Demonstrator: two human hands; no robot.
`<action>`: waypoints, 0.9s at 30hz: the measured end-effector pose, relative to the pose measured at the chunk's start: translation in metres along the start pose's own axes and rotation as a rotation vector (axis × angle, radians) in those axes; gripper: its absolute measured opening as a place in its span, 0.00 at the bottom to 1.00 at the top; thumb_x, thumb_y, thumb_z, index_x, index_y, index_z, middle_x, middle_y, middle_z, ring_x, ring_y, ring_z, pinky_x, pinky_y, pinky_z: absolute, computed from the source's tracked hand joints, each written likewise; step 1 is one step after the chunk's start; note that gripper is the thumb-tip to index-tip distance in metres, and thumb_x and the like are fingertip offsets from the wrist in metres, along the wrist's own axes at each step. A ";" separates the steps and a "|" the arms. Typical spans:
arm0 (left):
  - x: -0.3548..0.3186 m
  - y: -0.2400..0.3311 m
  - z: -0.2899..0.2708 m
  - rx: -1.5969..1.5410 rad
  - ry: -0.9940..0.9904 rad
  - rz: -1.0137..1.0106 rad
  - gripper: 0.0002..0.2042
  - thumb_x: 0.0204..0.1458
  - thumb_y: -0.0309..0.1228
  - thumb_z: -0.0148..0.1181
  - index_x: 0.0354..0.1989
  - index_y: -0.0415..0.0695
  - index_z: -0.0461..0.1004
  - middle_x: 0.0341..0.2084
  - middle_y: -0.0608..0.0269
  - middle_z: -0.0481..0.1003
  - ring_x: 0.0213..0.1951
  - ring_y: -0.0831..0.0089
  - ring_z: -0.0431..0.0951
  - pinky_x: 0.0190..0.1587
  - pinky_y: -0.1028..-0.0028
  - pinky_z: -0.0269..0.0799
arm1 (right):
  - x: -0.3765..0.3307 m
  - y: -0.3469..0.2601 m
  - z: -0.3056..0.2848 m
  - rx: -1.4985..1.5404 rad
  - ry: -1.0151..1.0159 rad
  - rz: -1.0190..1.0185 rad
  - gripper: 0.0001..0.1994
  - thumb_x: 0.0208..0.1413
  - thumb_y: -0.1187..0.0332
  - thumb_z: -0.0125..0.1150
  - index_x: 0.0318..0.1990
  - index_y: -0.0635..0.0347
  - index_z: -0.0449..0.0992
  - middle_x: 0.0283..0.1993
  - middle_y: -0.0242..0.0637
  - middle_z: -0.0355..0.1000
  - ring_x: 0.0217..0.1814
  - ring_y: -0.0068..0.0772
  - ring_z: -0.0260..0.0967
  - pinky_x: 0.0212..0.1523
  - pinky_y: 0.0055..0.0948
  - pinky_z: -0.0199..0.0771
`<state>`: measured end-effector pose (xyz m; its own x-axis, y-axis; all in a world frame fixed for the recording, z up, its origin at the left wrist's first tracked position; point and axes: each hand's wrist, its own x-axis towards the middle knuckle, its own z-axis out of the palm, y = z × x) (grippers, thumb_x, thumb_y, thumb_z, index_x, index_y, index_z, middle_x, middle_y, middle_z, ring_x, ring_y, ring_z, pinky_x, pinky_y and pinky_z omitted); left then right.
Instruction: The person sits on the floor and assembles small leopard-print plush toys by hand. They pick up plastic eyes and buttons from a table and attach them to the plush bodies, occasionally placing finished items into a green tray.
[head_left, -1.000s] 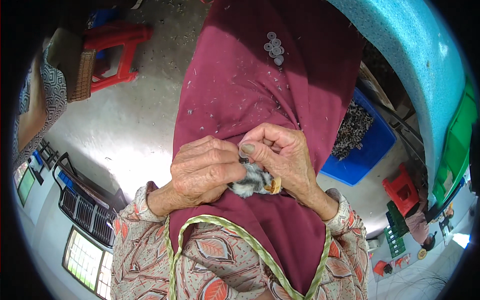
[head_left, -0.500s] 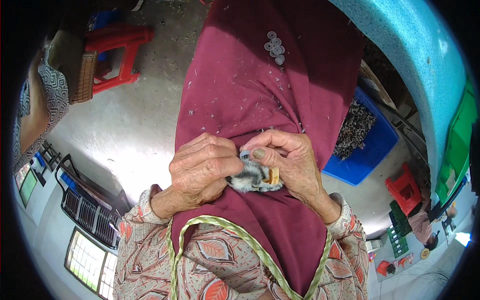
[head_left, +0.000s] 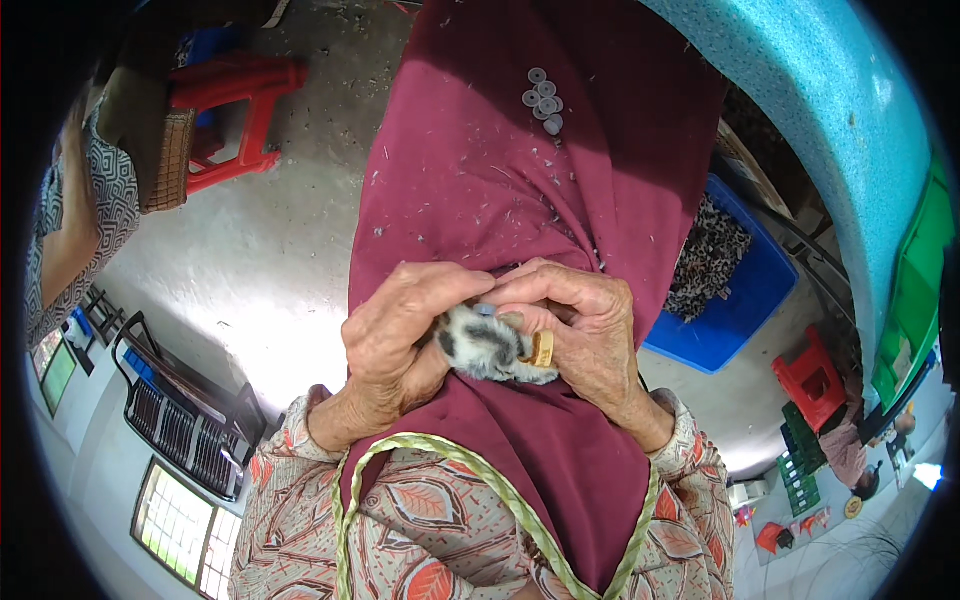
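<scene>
Between my hands, over the dark red apron on my lap, is a small black, grey and white furry plush piece with a yellowish label at its right side. My left hand grips the left side of the fur, its fingers arched over the top. My right hand is closed on the right side, thumb pressed at the upper edge beside a pale, translucent plastic bit. Farther up the apron lie several translucent round plastic discs in a cluster. Scraps of fluff dot the cloth.
A blue bin of black-and-white furry pieces stands to the right, below a curved light-blue edge. Red stools stand left and right. Another person's arm is at the far left, near a metal bench.
My left fingers have lifted and stretched toward my right hand, baring more of the plush piece. The plush has turned slightly, and less of the plastic bit shows.
</scene>
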<state>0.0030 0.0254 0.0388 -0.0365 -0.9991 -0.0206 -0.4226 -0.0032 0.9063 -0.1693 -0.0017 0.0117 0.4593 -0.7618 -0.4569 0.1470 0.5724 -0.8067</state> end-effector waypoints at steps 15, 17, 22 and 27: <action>0.000 -0.009 0.005 0.012 -0.161 -0.101 0.13 0.39 0.17 0.60 0.37 0.39 0.75 0.23 0.58 0.73 0.23 0.67 0.75 0.25 0.72 0.70 | -0.011 -0.010 -0.008 -0.043 -0.051 0.152 0.13 0.44 0.75 0.71 0.31 0.66 0.70 0.27 0.33 0.74 0.29 0.16 0.70 0.27 0.20 0.70; -0.003 -0.011 0.003 0.051 -0.186 -0.063 0.13 0.39 0.17 0.60 0.37 0.39 0.75 0.22 0.59 0.73 0.22 0.67 0.74 0.23 0.71 0.69 | -0.012 -0.002 -0.005 -0.129 -0.037 0.111 0.14 0.41 0.75 0.72 0.32 0.66 0.70 0.26 0.34 0.74 0.28 0.16 0.69 0.26 0.22 0.69; -0.008 -0.019 -0.001 0.160 -0.227 -0.003 0.11 0.39 0.24 0.64 0.34 0.39 0.76 0.22 0.60 0.73 0.21 0.68 0.73 0.23 0.73 0.68 | -0.010 0.000 0.000 -0.154 -0.016 0.189 0.12 0.42 0.77 0.69 0.31 0.67 0.70 0.27 0.35 0.73 0.28 0.17 0.69 0.27 0.22 0.70; -0.001 -0.017 0.004 0.118 -0.194 -0.011 0.10 0.40 0.20 0.60 0.34 0.38 0.75 0.20 0.58 0.70 0.20 0.70 0.72 0.23 0.73 0.67 | -0.005 -0.009 -0.005 -0.333 -0.066 0.138 0.08 0.46 0.79 0.66 0.34 0.66 0.73 0.31 0.33 0.74 0.32 0.17 0.70 0.31 0.22 0.72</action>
<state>0.0067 0.0268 0.0218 -0.2002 -0.9722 -0.1212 -0.5264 0.0024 0.8502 -0.1773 -0.0044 0.0197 0.5124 -0.6568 -0.5532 -0.2086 0.5297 -0.8221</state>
